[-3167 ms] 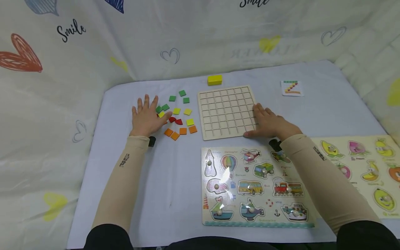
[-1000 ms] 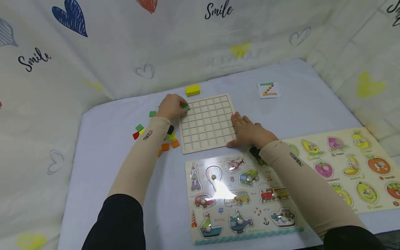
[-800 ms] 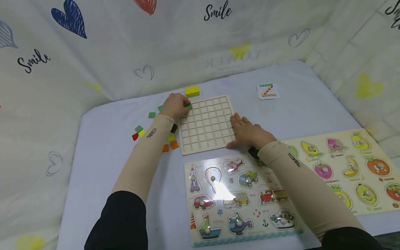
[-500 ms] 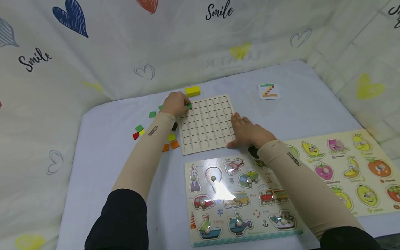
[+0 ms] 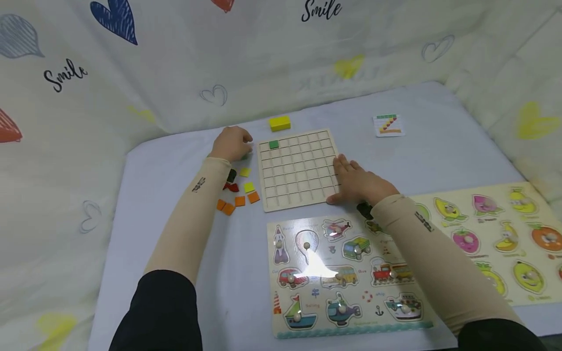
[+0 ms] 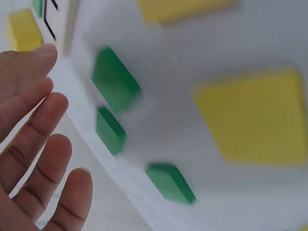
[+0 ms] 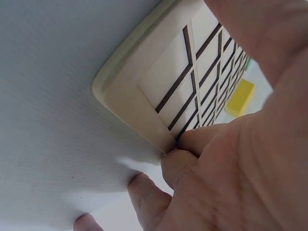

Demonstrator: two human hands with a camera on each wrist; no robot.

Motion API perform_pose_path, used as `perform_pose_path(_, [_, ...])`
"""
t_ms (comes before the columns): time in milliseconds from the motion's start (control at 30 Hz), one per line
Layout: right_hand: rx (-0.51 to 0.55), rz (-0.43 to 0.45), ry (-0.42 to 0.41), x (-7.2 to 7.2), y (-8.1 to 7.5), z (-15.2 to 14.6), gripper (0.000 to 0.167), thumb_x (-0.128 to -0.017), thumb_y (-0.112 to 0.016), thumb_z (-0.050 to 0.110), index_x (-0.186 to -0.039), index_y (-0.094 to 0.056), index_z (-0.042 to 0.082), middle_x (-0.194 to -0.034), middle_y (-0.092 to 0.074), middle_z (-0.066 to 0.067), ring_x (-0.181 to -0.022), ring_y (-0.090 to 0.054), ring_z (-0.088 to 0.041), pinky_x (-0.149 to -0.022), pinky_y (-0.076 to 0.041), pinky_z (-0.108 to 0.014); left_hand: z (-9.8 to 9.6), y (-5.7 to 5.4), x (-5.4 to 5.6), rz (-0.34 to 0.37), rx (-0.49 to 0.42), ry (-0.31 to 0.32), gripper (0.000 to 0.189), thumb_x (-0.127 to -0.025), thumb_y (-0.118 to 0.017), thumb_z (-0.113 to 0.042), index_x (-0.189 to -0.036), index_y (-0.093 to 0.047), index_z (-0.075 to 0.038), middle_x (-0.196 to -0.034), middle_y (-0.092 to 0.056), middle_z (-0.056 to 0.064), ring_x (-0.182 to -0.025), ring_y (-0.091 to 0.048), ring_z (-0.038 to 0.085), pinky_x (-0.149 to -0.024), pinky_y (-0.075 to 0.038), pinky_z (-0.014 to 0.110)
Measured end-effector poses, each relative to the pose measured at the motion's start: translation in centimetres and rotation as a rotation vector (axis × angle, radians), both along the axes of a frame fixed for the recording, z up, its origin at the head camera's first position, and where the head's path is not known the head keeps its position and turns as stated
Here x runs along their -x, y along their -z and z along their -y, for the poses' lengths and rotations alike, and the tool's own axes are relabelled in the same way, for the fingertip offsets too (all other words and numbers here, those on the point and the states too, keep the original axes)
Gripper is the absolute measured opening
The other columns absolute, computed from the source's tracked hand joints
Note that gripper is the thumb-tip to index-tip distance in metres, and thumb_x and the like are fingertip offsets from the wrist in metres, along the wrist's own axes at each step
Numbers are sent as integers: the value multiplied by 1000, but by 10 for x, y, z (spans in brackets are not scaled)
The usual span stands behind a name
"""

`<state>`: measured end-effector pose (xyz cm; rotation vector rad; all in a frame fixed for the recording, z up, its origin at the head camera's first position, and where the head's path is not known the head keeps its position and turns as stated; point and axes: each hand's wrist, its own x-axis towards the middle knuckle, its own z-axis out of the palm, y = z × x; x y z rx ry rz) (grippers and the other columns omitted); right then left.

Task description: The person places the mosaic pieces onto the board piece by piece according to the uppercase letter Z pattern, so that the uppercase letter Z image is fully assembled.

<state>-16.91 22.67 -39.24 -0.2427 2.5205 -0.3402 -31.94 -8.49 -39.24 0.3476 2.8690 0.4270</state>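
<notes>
In the head view my left hand [image 5: 231,143] hovers over the loose tiles left of the wooden grid board [image 5: 298,169]. In the left wrist view its fingers are relaxed and hold nothing, with several green tiles [image 6: 115,81] and a blurred yellow tile [image 6: 255,120] on the cloth beside them. One green tile [image 5: 274,144] lies in the board's top row, near the left corner. My right hand [image 5: 362,184] rests against the board's right edge, fingers extended and thumb near the lower corner. In the right wrist view its fingertips touch the board's rim [image 7: 130,103].
Orange tiles [image 5: 240,201] and red pieces [image 5: 233,187] lie left of the board. Behind it stands a yellow block [image 5: 279,123]. A pattern card [image 5: 389,126] is at the back right. A vehicle puzzle [image 5: 325,297] and a fruit puzzle [image 5: 496,236] lie nearer the person.
My left hand carried a green tile to the board's top row, let it go there, and moved back left over the loose tiles. My right hand stays at the board's right edge.
</notes>
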Motion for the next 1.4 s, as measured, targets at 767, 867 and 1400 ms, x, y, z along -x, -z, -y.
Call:
perform_pose_path(767, [20, 5, 6, -2, -3, 0, 114, -97, -69, 49, -164, 8, -2, -172, 14, -25, -157, 2, -55, -120, -15, -78, 23, 9, -11, 65, 14, -29, 32, -94, -74, -13, -126, -75, -8, -126, -73, 10, -114, -64, 27, -106, -54, 45])
perform_pose_path(867, [18, 6, 15, -2, -3, 1, 114, -97, -68, 50, -164, 9, -2, -172, 13, -25, -158, 2, -54, -120, -15, -78, 21, 7, -13, 64, 16, -29, 32, -95, -73, -13, -127, -74, -8, -128, -73, 10, -116, -64, 27, -107, -53, 45])
perform_pose_path(1400, [32, 1, 17, -4, -3, -2, 113, -97, -68, 51, -165, 7, 0, -172, 14, -24, -158, 3, -54, -121, -13, -76, -1, 6, -10, -14, -26, 55, 33, -91, -77, -19, -121, -75, -7, -119, -75, 10, -108, -66, 26, -102, -54, 43])
